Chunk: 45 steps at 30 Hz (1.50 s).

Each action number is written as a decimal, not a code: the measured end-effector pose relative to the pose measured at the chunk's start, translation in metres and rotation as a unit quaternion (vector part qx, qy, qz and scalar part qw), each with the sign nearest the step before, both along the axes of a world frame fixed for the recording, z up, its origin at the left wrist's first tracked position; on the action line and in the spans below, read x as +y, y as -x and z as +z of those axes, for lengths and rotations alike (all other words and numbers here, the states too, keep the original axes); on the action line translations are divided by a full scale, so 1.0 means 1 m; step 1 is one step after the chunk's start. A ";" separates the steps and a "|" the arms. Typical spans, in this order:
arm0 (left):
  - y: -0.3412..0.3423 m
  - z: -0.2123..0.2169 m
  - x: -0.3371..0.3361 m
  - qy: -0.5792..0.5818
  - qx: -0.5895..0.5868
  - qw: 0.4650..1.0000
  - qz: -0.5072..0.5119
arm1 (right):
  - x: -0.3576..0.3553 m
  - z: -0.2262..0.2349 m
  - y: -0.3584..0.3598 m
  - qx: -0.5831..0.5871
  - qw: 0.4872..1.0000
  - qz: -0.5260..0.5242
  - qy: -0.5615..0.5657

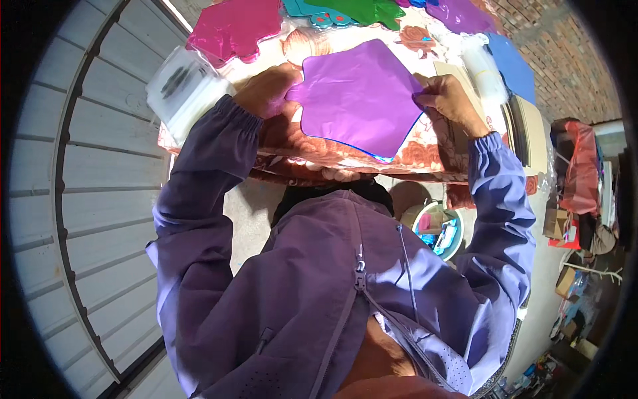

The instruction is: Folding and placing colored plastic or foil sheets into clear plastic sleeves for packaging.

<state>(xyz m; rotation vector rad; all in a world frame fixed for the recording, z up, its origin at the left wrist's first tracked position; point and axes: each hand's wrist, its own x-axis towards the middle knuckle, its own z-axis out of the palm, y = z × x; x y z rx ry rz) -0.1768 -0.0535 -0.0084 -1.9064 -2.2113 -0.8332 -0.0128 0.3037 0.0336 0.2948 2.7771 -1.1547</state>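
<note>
Single head-worn fisheye; looks steeply down over chest, close on table (372, 166) edge; rim probably distorted.

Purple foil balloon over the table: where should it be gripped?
Pinch the flat purple foil balloon at opposite edges: its narrow neck tab from the left, where the left hand holds it, and a right-hand lobe, where the right hand pinches.

The worktop (425, 156) (under a flowered cloth) carries foil balloons (232, 30), clear bags (183, 86) and blue sheets (512, 63).
</note>
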 end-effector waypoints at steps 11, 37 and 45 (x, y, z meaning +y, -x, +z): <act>-0.002 -0.015 0.007 0.014 -0.121 0.987 0.101 | -0.021 -0.030 -0.030 0.209 0.967 -0.070 0.129; 0.006 -0.008 0.006 0.037 -0.012 0.983 0.182 | 0.012 0.007 0.000 0.081 0.982 0.098 -0.140; 0.003 0.012 0.004 0.097 -0.038 0.987 0.121 | 0.012 0.008 -0.005 0.160 0.920 0.211 -0.288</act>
